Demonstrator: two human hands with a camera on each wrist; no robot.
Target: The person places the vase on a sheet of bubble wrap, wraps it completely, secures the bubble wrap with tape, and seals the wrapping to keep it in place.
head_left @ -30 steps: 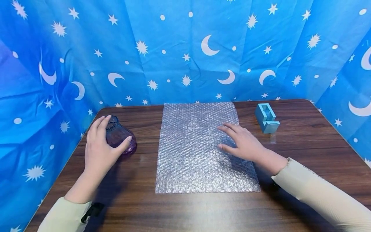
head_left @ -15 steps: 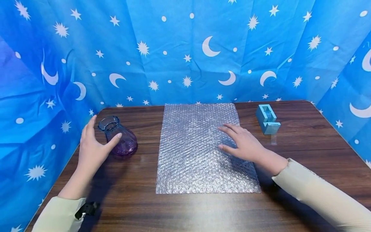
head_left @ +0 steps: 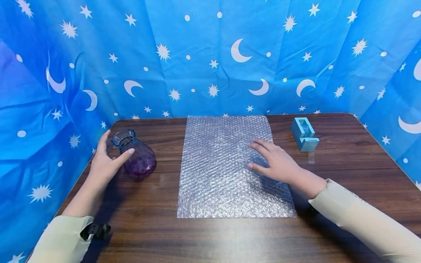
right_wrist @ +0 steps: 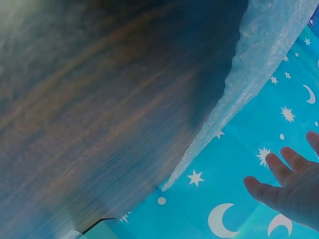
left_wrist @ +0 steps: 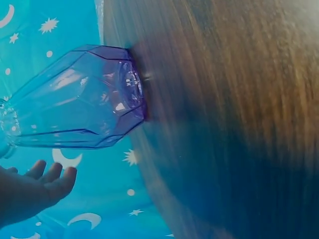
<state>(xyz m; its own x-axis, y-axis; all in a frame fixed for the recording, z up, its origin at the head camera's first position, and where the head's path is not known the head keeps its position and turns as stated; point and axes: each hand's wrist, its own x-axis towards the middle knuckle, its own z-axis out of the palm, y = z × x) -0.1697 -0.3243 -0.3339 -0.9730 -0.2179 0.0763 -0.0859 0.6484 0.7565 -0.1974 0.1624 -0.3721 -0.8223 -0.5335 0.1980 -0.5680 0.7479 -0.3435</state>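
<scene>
A glass vase (head_left: 139,157), blue at its frilled neck and purple at its base, stands upright at the table's left. Close beside it is my left hand (head_left: 104,163), its thumb overlapping the vase's side in the head view. The left wrist view shows a gap between the loosely bent fingers (left_wrist: 52,181) and the vase (left_wrist: 84,99). A sheet of bubble wrap (head_left: 217,164) lies flat in mid-table. Over its right part hovers my right hand (head_left: 274,160), fingers spread and holding nothing. In the right wrist view those fingers (right_wrist: 279,172) hang above the sheet's level.
To the right of the sheet stands a light blue tape dispenser (head_left: 304,135), a strip of clear tape at its front. The dark wooden table (head_left: 210,241) ends against a blue cloth (head_left: 197,44) printed with moons and stars, at the back and both sides.
My left hand has shifted left and back from over the vase's neck to its left side, uncovering the rim. The right hand keeps its place over the bubble wrap.
</scene>
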